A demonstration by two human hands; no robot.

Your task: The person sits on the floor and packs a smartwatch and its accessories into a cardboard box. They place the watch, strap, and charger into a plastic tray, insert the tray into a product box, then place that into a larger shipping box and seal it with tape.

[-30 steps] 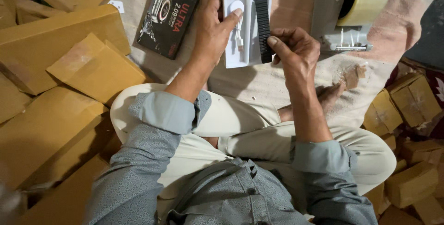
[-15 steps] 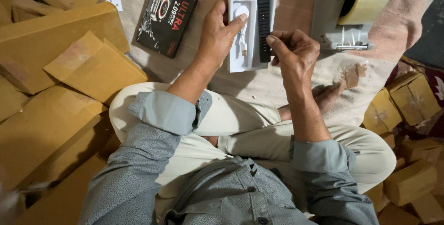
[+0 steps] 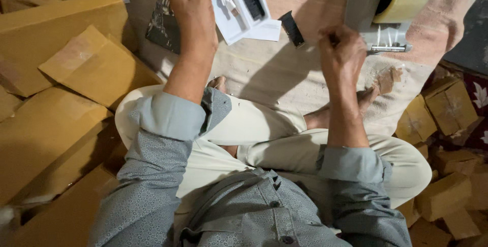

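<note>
White tray (image 3: 239,8) sat at the far edge, tilted, pinched in the left hand (image 3: 190,8). Right hand (image 3: 343,54) curled shut beside the tape dispenser (image 3: 386,8), contents impossible to tell. Looked risky: cable and black strap (image 3: 292,28) could've slid right off.

- the left hand (image 3: 190,10) grips the near edge of a white tray (image 3: 231,8) with a black strap and a white cable in it, at the top of the view.
- the right hand (image 3: 343,56) is curled shut (what it pinches is too small to tell), just below a tape dispenser (image 3: 391,8).
- a loose black strap piece (image 3: 293,28) lies on the cloth (image 3: 274,74) between the hands.
- brown cardboard boxes (image 3: 76,59) are piled to the left.
</note>
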